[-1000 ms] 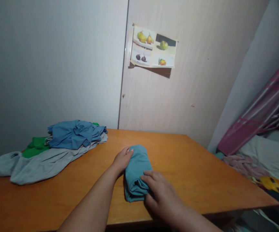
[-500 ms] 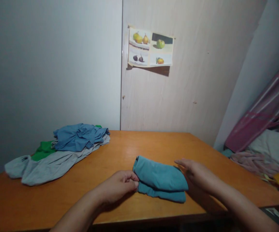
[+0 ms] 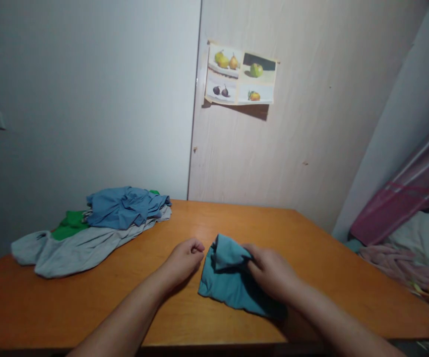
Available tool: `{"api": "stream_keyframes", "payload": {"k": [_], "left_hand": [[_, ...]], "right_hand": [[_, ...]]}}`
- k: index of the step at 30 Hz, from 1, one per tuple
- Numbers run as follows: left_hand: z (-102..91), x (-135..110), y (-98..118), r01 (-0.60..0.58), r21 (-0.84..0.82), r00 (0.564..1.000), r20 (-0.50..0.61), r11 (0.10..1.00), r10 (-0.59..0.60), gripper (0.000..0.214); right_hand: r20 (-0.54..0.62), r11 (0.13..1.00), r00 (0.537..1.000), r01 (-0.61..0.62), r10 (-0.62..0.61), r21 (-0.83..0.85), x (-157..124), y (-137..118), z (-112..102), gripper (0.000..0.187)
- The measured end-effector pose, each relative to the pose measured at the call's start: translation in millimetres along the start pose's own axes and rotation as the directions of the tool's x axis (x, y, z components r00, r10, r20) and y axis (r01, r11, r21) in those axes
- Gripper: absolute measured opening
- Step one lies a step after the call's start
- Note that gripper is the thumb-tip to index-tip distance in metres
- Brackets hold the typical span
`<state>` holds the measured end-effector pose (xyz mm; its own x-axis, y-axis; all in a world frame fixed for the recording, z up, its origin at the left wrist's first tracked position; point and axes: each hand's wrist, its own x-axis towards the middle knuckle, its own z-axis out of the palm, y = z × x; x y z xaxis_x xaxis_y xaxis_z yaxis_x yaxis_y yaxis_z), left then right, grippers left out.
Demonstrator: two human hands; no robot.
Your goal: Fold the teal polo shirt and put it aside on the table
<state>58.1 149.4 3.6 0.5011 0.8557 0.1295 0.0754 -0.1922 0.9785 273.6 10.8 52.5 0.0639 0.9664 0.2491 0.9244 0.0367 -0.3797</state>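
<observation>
A folded teal cloth [image 3: 225, 282] lies on the orange wooden table [image 3: 311, 248] in front of me. My right hand [image 3: 270, 270] is closed on its upper fold, which it lifts and bunches toward the left. My left hand [image 3: 185, 255] rests on the table just left of the cloth, fingers curled into a loose fist, with nothing visibly in it.
A pile of clothes lies at the table's far left: a blue garment [image 3: 125, 206] on top, a green one [image 3: 69, 222] and a grey one [image 3: 76, 245] below. A fruit picture [image 3: 241, 74] hangs on the door. Bedding [image 3: 415, 238] lies to the right.
The teal cloth was turned sideways on the table. My right hand has since gone from its right end to grip its top fold, and my left hand has let go of its left end.
</observation>
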Motion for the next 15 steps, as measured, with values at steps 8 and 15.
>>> {"api": "stream_keyframes", "payload": {"k": [8, 15], "left_hand": [[3.1, 33, -12, 0.000, -0.114, 0.947, 0.318, 0.994, 0.037, 0.056], [21.6, 59, -19, -0.055, -0.172, 0.889, 0.441, 0.984, 0.126, 0.086]], "right_hand": [[-0.084, 0.964, 0.994, -0.042, 0.066, 0.264, 37, 20, -25, 0.022], [-0.024, 0.975, 0.994, -0.099, 0.106, 0.200, 63, 32, -21, 0.018]]}}
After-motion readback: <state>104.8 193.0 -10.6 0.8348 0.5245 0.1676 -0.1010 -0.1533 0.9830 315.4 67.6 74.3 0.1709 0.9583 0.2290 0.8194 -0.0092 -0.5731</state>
